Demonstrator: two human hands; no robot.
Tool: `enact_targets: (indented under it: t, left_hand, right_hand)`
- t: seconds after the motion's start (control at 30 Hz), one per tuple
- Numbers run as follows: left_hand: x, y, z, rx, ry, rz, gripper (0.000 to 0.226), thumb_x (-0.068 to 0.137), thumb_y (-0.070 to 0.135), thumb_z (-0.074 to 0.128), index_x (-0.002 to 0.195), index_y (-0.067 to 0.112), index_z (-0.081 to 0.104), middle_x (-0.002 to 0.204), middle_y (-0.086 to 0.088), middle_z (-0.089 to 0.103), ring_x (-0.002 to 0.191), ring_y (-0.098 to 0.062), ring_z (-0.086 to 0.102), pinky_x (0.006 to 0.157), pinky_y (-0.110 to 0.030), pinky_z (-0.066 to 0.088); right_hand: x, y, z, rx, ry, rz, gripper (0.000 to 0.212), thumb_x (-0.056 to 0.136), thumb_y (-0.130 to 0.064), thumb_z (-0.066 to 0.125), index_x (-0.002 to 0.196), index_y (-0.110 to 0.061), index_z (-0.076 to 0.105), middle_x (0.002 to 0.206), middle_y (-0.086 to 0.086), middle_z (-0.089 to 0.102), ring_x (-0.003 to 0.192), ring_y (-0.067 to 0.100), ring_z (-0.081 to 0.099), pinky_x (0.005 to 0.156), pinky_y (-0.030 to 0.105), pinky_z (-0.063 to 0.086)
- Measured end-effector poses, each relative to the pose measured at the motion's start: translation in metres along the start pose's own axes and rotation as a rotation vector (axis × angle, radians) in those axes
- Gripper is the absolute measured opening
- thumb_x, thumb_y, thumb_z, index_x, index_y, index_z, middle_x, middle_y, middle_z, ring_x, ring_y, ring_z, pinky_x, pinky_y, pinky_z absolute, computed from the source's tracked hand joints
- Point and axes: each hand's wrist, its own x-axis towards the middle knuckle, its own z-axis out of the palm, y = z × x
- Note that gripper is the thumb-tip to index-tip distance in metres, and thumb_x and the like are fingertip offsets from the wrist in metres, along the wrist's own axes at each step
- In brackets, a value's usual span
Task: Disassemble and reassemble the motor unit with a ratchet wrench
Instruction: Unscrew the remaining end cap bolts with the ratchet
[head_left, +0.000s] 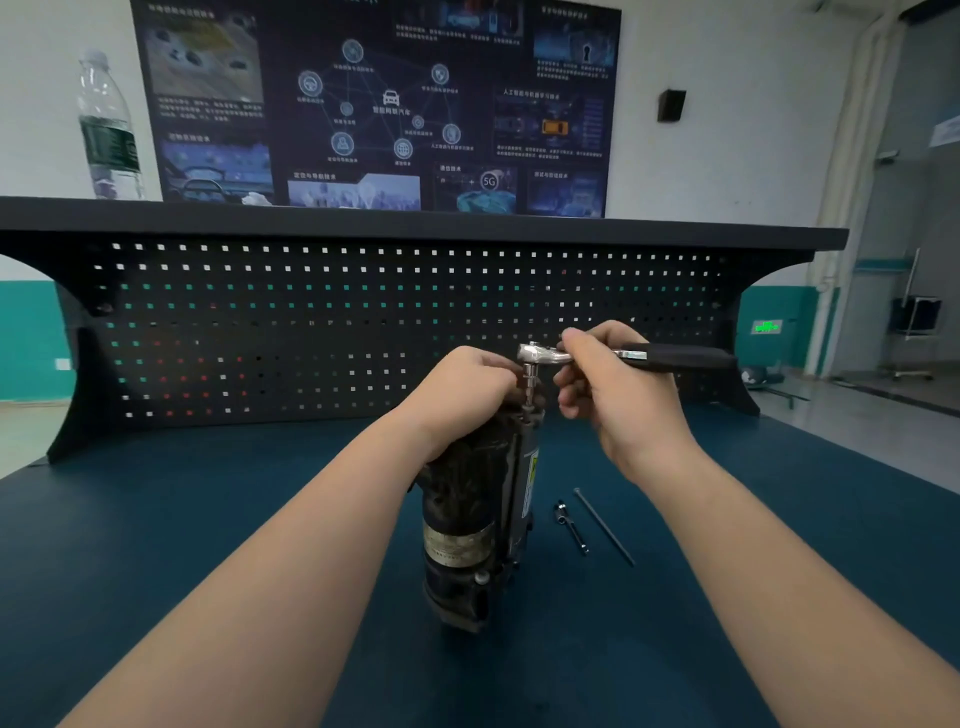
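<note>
Head cam: motor (475, 519) stands upright on our blue bench (208, 545). Left hand (462, 400) curls around its top. Right hand (618, 395) pinches the wrench (550, 355) by its neck, socket down on the motor's top, right between both sets of fingers. Two loose bolts (602, 525) lie just right of it.

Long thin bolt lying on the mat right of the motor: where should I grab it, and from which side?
Judging by its pose, pinch the long bolt near mid-shaft, from above. It lies flat on the blue mat and is thin, so fingertips must close across its width. Come in from its right: a shorter bolt lies close on its left, beside the motor unit.
</note>
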Motion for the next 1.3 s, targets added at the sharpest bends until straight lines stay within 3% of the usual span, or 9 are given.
enact_targets:
  t: [0.23,0.43,0.67,0.83,0.9,1.0,1.1,1.2,1.3]
  left_hand:
    - [0.003,-0.003,-0.009,0.199,-0.189,0.062,0.015,0.080,0.020,0.075,0.095,0.021,0.075,0.093,0.006,0.075,0.090,-0.009,0.068,0.088,-0.024,0.051]
    - [0.009,-0.007,0.001,0.219,-0.015,0.103,0.014,0.079,0.031,0.077,0.081,0.019,0.069,0.071,0.007,0.071,0.064,-0.001,0.063,0.067,-0.018,0.048]
    - [0.007,-0.007,-0.001,0.168,-0.054,0.110,0.022,0.085,0.035,0.070,0.086,0.013,0.066,0.087,-0.004,0.076,0.085,-0.025,0.071,0.082,-0.038,0.055]
    - [0.008,-0.009,-0.001,0.125,-0.059,0.128,0.017,0.092,0.031,0.062,0.087,0.015,0.064,0.086,0.008,0.076,0.074,-0.007,0.070,0.075,-0.024,0.055]
    - [0.007,-0.009,0.000,0.027,-0.051,0.130,0.018,0.094,0.030,0.060,0.089,0.012,0.060,0.088,0.003,0.076,0.080,-0.012,0.072,0.074,-0.023,0.057]
    - [0.008,-0.007,0.002,0.010,-0.012,0.150,0.024,0.095,0.033,0.057,0.092,0.009,0.056,0.096,-0.008,0.074,0.091,-0.024,0.070,0.087,-0.040,0.056]
    - [0.007,-0.006,0.004,0.015,0.002,0.181,0.025,0.096,0.032,0.055,0.092,0.007,0.054,0.077,-0.010,0.068,0.073,-0.024,0.061,0.075,-0.040,0.053]
    - [0.003,-0.004,0.004,-0.012,0.003,0.191,0.029,0.097,0.031,0.054,0.098,0.003,0.053,0.073,-0.007,0.064,0.069,-0.024,0.061,0.066,-0.026,0.053]
    - [0.002,-0.002,0.004,0.030,0.013,0.171,0.045,0.097,0.047,0.041,0.109,0.006,0.054,0.091,0.001,0.067,0.071,-0.003,0.066,0.064,-0.013,0.052]
  right_hand:
    - [-0.001,-0.004,0.004,0.199,-0.007,0.091,0.028,0.093,-0.006,0.058,0.068,-0.011,0.046,0.053,0.004,0.058,0.044,0.012,0.055,0.041,0.021,0.044]
    - [0.000,-0.001,0.000,0.217,0.051,-0.063,0.039,0.091,-0.008,0.061,0.056,-0.020,0.051,0.054,0.006,0.060,0.046,0.013,0.056,0.041,0.023,0.042]
    - [0.010,-0.015,-0.002,0.392,0.168,-0.162,0.038,0.097,-0.019,0.055,0.059,-0.025,0.056,0.051,-0.001,0.055,0.044,0.010,0.051,0.038,0.020,0.035]
    - [0.028,-0.051,-0.030,0.581,0.266,-0.082,0.034,0.096,-0.030,0.052,0.064,-0.019,0.047,0.055,-0.003,0.055,0.051,0.011,0.056,0.052,0.022,0.047]
    - [0.024,-0.050,-0.030,0.447,0.183,0.044,0.037,0.098,-0.032,0.049,0.065,-0.017,0.047,0.055,0.000,0.058,0.049,0.015,0.057,0.056,0.028,0.054]
    - [0.007,-0.019,-0.017,0.000,0.026,0.189,0.024,0.097,-0.024,0.054,0.076,-0.013,0.055,0.042,-0.008,0.042,0.036,0.009,0.037,0.046,0.027,0.045]
    - [-0.012,0.011,-0.002,-0.330,-0.182,0.196,0.007,0.086,-0.022,0.069,0.085,-0.015,0.070,0.041,-0.013,0.043,0.037,0.005,0.037,0.040,0.022,0.037]
    - [-0.014,0.023,0.006,-0.319,-0.155,0.142,0.009,0.080,-0.023,0.075,0.082,-0.014,0.075,0.053,-0.011,0.059,0.043,0.000,0.048,0.040,0.017,0.036]
    - [-0.004,0.009,0.015,-0.232,-0.035,0.103,0.020,0.082,-0.023,0.075,0.077,-0.004,0.071,0.057,-0.002,0.061,0.046,0.003,0.051,0.041,0.017,0.038]
